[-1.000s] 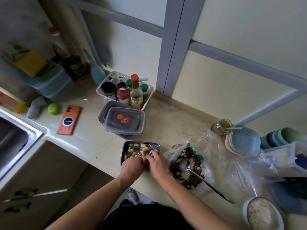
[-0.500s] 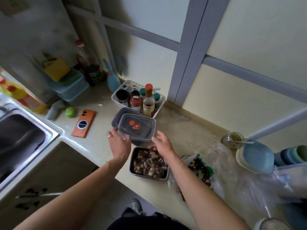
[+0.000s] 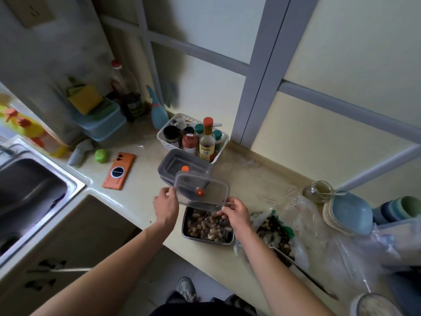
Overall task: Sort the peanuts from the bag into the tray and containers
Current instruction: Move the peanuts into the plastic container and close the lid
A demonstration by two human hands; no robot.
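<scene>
- The metal tray point(image 3: 206, 239), filled with peanuts point(image 3: 205, 225), sits at the surface's front edge.
- A clear container point(image 3: 202, 192) is held just above the tray's far end. The left hand point(image 3: 166, 207) grips its left side with curled fingers, and the right hand point(image 3: 237, 213) pinches its near right corner.
- A second container point(image 3: 180, 163) sits behind the tray.
- The bag point(image 3: 278, 229) lies right of the tray.

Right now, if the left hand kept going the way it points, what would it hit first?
The left hand grips the clear container. Going straight on, it would probably first meet the grey lidded container just behind, though depth is hard to judge.
</scene>
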